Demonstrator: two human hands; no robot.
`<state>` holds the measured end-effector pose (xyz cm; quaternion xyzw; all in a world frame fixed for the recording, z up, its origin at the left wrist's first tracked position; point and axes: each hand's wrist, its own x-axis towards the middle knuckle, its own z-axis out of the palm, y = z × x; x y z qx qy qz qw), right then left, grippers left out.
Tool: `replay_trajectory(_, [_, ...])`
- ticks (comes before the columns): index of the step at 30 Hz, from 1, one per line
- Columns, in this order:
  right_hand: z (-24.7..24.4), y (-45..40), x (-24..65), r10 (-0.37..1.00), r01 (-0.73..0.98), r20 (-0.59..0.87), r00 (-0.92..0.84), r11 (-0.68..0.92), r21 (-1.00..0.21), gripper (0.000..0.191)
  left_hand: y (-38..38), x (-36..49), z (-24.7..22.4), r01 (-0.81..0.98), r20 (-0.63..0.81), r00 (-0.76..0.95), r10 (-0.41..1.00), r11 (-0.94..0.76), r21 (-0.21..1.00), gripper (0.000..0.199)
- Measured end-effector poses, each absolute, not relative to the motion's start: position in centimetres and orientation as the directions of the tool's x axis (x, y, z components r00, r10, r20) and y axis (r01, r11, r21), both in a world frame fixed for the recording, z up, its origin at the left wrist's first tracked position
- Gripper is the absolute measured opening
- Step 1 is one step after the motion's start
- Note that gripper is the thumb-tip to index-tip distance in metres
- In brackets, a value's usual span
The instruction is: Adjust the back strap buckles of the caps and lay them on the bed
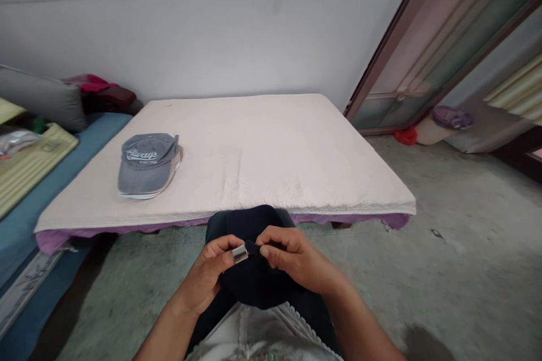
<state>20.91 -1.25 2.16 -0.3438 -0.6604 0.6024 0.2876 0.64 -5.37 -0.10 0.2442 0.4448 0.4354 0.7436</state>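
Observation:
On my lap lies a dark navy cap (262, 282), its back strap turned up toward me. Between the thumb and fingers of my left hand (212, 265) is a shiny metal buckle (240, 254). My right hand (292, 254) pinches the dark cap strap (253, 247) just beside that buckle. Both hands are closed, close together above the cap. Away to the left, a grey cap (146, 163) with white lettering rests on the low table, with lighter brims showing beneath it.
The low table (271, 146) has a pale towel-like cover over purple cloth. To its left stands a blue bed (101, 130) with a grey cushion (46, 98) and a yellowish slatted board (38, 163). A bin with a purple liner (452, 117) stands by the sliding door.

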Motion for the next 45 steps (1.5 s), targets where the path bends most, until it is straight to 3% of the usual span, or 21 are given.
replay_trajectory(6, [1.4,-1.4,21.1,0.761,-0.033,-0.076,-0.645,-0.126,-0.991,0.016,-5.2,0.7,-0.3,-0.455,-0.444,0.236,0.864,0.502,0.735,0.026])
replay_trajectory(12, [0.9,-1.4,21.3,0.764,-0.133,-0.043,-0.644,-0.167,-0.977,0.023,-5.1,0.6,-0.4,-0.454,-0.425,0.256,0.868,0.496,0.740,0.021])
replay_trajectory(26, [1.5,-1.4,20.8,0.783,0.028,-0.103,-0.613,-0.109,-0.994,0.018,-5.2,0.8,-0.3,-0.436,-0.440,0.234,0.867,0.499,0.749,0.028])
replay_trajectory(34, [1.5,-1.1,20.9,0.833,0.052,-0.106,-0.542,-0.093,-0.994,0.020,-5.1,0.8,0.0,-0.408,-0.438,0.216,0.873,0.488,0.771,0.023])
replay_trajectory(45, [1.1,-1.4,20.8,0.776,0.020,-0.103,-0.622,-0.116,-0.993,0.017,-5.4,0.7,-0.4,-0.402,-0.455,0.209,0.866,0.500,0.767,0.027])
